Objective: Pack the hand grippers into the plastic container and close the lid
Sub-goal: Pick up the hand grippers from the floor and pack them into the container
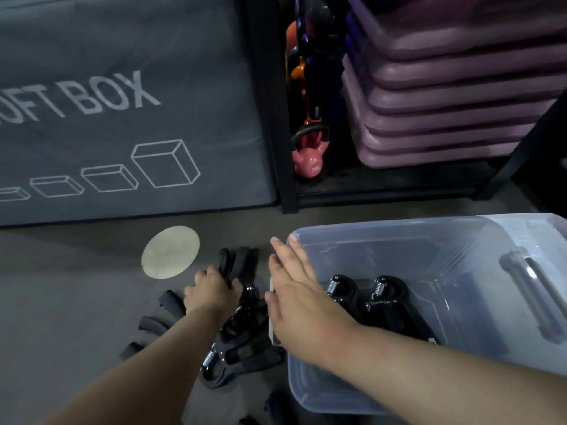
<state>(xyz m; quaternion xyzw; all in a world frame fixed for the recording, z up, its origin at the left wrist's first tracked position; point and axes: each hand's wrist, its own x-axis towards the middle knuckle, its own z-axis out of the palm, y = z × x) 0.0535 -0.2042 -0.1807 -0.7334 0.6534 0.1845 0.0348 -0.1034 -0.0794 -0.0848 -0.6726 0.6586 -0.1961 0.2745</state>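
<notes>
A clear plastic container [460, 240] stands open on the floor at the right, with two black hand grippers [383, 305] lying inside it. To its left lies a pile of black hand grippers [242, 354] with steel springs. My left hand [211, 291] grips one hand gripper [236, 262] at the top of the pile. My right hand [294, 296] hovers flat with straight fingers over the container's left rim and holds nothing. The container's lid [534, 271] leans at the right side of the container.
A grey soft box [122, 118] stands behind at the left. A dark rack holds a pink kettlebell [308, 154] and stacked purple step platforms [445, 87]. A pale round disc [170, 252] marks the floor. More gripper handles [276, 406] lie near the front.
</notes>
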